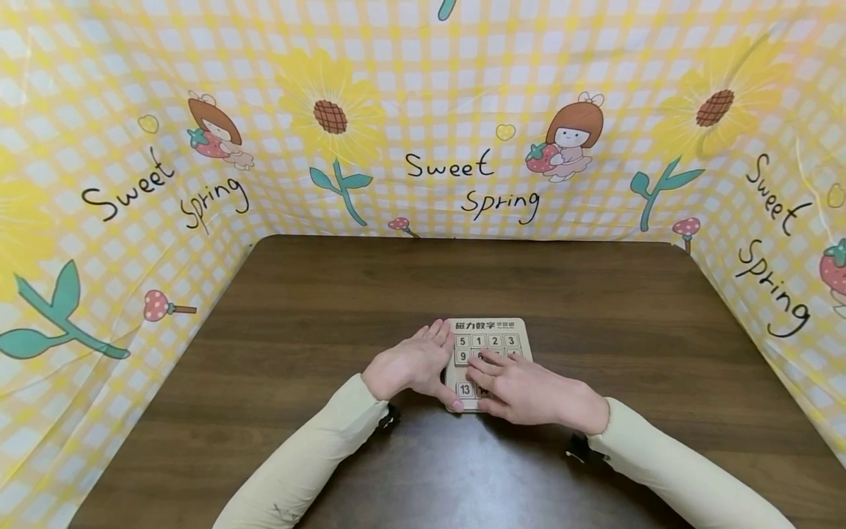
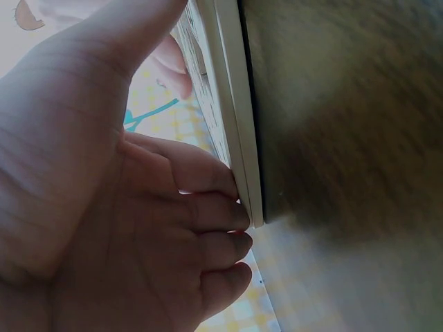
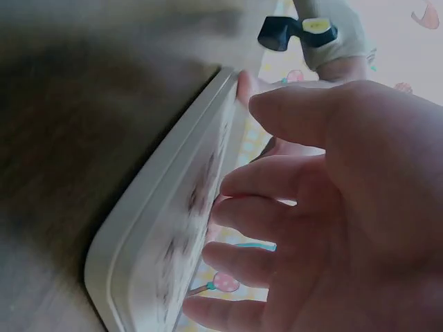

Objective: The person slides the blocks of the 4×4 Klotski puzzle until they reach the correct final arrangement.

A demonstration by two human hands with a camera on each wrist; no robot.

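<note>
A pale number slide puzzle (image 1: 490, 324) lies flat on the dark wooden table, printed characters along its far edge. Tiles 5, 1, 2 and 3 fill its top row; a 9 starts the second, and a 13 (image 1: 465, 390) sits low at the left, with a gap above it. My left hand (image 1: 418, 361) holds the board's left side, fingers along the edge and thumb on the near left corner. Over the tiles, my right hand (image 1: 522, 388) reaches in from the right with fairly straight fingers, fingertips right at the tile faces. It hides several lower right tiles.
The brown table (image 1: 317, 294) stretches out around the board. Yellow checked cloth (image 1: 423, 95) with flowers and lettering encloses the table at the back and both sides. Dark wrist straps (image 1: 579, 447) show under the light sleeves.
</note>
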